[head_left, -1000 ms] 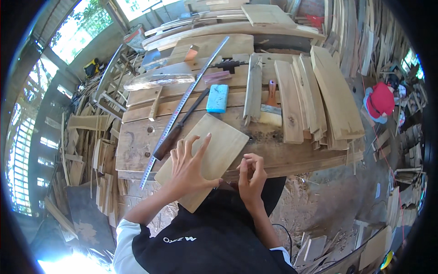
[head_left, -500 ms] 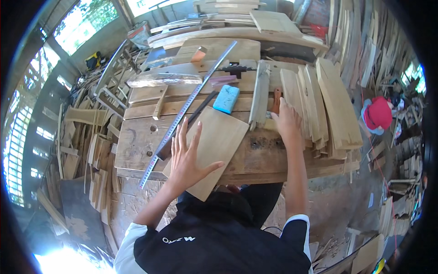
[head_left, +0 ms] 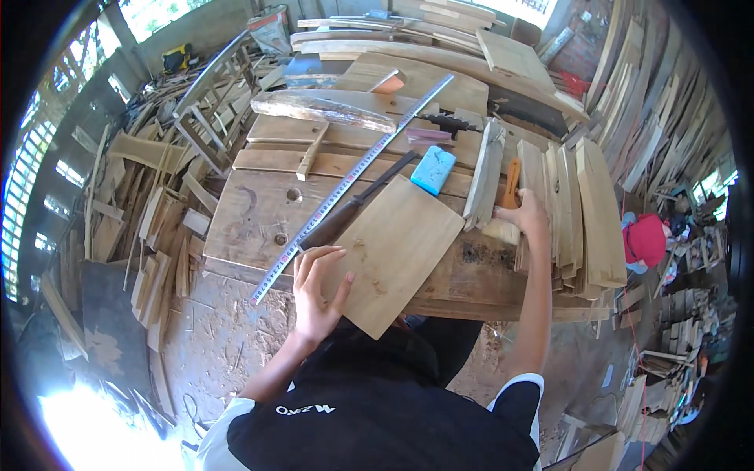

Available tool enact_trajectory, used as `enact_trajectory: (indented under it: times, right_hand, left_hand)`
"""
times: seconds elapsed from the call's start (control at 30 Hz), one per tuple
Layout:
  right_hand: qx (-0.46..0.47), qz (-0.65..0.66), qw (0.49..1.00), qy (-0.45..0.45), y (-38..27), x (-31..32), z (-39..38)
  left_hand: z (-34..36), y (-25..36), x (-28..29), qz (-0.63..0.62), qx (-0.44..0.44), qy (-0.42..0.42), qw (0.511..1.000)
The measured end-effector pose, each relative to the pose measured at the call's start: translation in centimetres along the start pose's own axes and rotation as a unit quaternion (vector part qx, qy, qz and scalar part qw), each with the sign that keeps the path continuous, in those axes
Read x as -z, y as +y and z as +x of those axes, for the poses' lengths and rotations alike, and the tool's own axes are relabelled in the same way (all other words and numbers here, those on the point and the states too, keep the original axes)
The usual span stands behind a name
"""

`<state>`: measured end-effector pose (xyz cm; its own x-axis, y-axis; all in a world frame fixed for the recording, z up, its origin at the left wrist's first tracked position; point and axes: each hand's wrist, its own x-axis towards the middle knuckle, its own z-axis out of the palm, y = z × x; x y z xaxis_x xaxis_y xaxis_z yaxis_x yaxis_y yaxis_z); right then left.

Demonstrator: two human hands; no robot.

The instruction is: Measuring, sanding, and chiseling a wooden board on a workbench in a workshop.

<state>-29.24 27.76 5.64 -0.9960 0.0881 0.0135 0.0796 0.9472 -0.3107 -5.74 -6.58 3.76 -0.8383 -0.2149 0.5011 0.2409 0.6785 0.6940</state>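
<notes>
I see the left hand [head_left: 316, 304] at the near left edge of a pale, flat, rectangular wooden board [head_left: 404, 251], its fingers bent and its thumb held apart from them; I cannot tell whether the fingertips press on the wood. The board lies aslant on a brown plank-topped wooden workbench [head_left: 259, 216], its near corner jutting past the front edge toward the person's black shirt [head_left: 377, 408]. Over on the right I have the right hand [head_left: 531, 216] at a flat paintbrush with an orange handle and cream bristles [head_left: 513, 182], thumb and fingers lying about its middle; whether they are clamped on it I cannot tell, as the hand hides that part. The brush lies on the bench, right of the board, between a rough grey length of wood [head_left: 485, 174] and a row of pale brown planks [head_left: 572, 212]. Just beyond the board's far corner I see a bright blue rectangular block [head_left: 433, 169]. Along its left side lies a slim tool with a dark wooden handle and a dark blade [head_left: 338, 222], and left of that a long silvery ruler [head_left: 356, 177] runs diagonally, its near end beyond the bench's front edge. A short pale wooden stick [head_left: 312, 153] lies farther left.
</notes>
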Motion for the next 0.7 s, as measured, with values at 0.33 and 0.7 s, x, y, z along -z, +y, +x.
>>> enact_trajectory:
  times: [0.33, 0.7]
  right_hand:
    - [0.093, 0.150, 0.971, 0.159, -5.6, 3.7, -11.7]
    - [0.308, 0.129, 0.942, 0.033, -8.9, 1.1, -13.0]
  left_hand:
    - [-2.4, 0.0, 0.7, -0.041, -0.025, 0.061, 0.997]
    - [-4.2, 1.2, 0.4, -0.050, -0.005, 0.033, 0.998]
